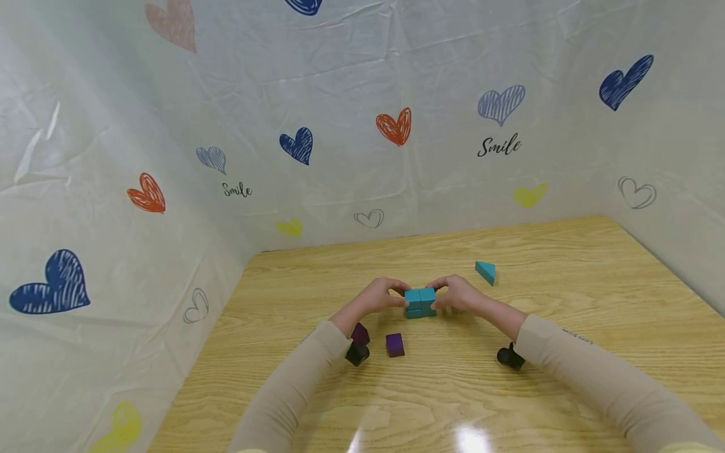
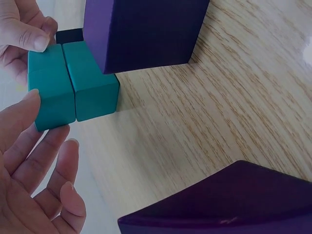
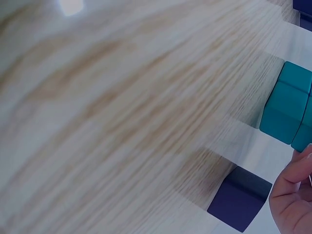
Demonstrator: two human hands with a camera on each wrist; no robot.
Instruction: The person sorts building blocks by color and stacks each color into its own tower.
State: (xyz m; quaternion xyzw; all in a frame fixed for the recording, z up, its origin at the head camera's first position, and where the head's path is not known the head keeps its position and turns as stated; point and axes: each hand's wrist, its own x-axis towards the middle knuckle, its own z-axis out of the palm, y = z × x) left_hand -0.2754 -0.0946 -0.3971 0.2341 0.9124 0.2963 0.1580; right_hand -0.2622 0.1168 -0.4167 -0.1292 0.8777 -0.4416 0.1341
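So, nearest first: beige sleeves (image 1: 303,380) reach in over the wood-grain table (image 1: 430,390), a small black device (image 1: 511,357) by the right wrist and another by the left. Purple block (image 1: 395,345) sits by itself between the forearms; a second, darker purple block (image 1: 360,332) is by the left wrist, partly hidden.

Next out: both hands on the teal blocks (image 1: 420,302), which are butted into one compact cluster near mid-table. Left hand (image 1: 378,296) pinches the left side, thumb against fingertips. Right hand (image 1: 456,293) pinches the right side. Can't tell if the cluster bears on the table. Right wrist view also has a dark block (image 3: 240,200) just beside the right hand.

Farther: teal triangular block (image 1: 486,272) lies beyond the right hand, apart from the cluster. Behind everything, white sheet (image 1: 340,189) printed with hearts and "Smile".
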